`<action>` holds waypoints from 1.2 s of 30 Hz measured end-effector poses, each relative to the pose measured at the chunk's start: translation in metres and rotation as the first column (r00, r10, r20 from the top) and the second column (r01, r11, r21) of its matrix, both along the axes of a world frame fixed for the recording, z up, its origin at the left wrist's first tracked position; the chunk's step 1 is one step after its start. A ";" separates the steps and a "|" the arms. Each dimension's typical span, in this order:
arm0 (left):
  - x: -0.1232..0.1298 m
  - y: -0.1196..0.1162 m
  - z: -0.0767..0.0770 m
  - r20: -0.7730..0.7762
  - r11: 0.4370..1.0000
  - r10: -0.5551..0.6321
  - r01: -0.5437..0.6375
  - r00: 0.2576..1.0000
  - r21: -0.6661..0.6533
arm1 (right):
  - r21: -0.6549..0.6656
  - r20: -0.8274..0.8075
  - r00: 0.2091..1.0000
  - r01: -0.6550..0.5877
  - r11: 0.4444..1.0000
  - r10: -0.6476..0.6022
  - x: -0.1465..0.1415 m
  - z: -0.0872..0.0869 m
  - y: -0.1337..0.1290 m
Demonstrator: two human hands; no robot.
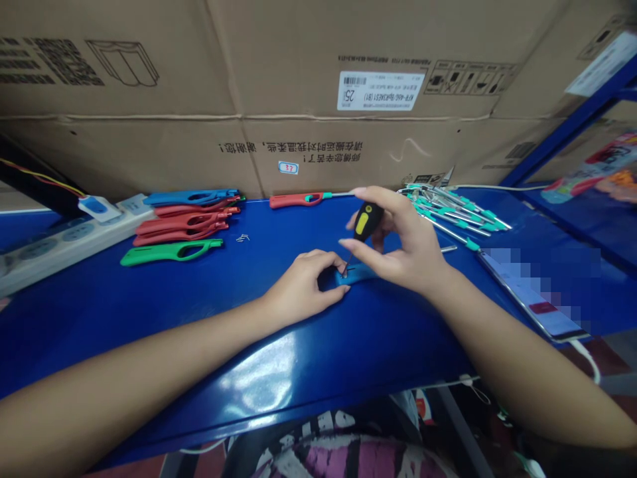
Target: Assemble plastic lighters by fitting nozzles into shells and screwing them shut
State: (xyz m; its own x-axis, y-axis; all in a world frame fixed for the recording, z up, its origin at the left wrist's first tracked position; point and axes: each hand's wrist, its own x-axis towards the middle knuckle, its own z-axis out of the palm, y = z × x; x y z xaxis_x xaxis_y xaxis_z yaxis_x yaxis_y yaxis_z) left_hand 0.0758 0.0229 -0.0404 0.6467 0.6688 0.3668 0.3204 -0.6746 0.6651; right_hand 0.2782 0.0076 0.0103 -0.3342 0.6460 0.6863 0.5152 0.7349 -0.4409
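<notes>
A blue plastic lighter body [355, 272] lies on the blue table, partly hidden under my right hand. My left hand [308, 285] grips its left end between thumb and fingers. My right hand [405, 245] is closed around a black and yellow screwdriver [367, 222], whose shaft points down at the left end of the blue body, beside my left fingertips. What the screwdriver tip touches is too small to tell. Several small metal pieces [243, 238] lie to the left, behind my left hand.
Blue and red lighter bodies [186, 226] and a green one [172, 252] lie at the left by a white power strip [74, 236]. Farther back is a red lighter [296, 200]. Metal tubes [460, 211] and a phone [535, 295] lie right. Cardboard [174, 153] stands behind.
</notes>
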 end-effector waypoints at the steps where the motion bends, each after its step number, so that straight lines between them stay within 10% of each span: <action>1: 0.000 0.000 0.000 -0.002 1.000 -0.003 0.003 1.000 -0.004 | -0.042 -0.016 1.000 -0.023 0.999 0.022 0.000 0.001 -0.001; 9: 0.000 0.000 0.001 -0.017 1.000 -0.005 0.005 1.000 -0.016 | 0.072 -0.042 0.992 0.123 0.990 -0.120 0.006 0.007 0.003; 14: 0.000 0.000 0.002 -0.018 1.000 -0.003 0.003 1.000 -0.025 | -0.183 -0.109 0.993 -0.072 0.980 0.052 0.003 0.005 0.005; 19: -0.001 0.001 0.001 -0.024 1.000 -0.011 0.010 1.000 -0.013 | 0.044 -0.102 0.990 0.100 0.994 -0.095 0.003 0.002 0.007; 24: -0.001 0.001 0.001 -0.027 1.000 -0.013 0.012 1.000 -0.022 | -0.182 -0.128 0.989 -0.094 0.979 0.071 0.002 0.006 0.004; 28: -0.001 0.001 0.000 -0.020 1.000 -0.018 0.018 1.000 -0.017 | 0.040 -0.111 0.990 0.089 0.995 -0.084 0.006 0.009 0.005; 33: -0.001 0.001 0.000 -0.028 0.999 -0.021 0.020 0.999 -0.026 | -0.195 -0.099 0.992 -0.098 0.976 0.080 0.006 0.011 0.005; 36: -0.001 0.001 0.001 -0.027 1.000 -0.018 0.018 0.999 -0.016 | -0.063 -0.092 0.996 0.002 0.998 -0.008 0.006 0.011 0.004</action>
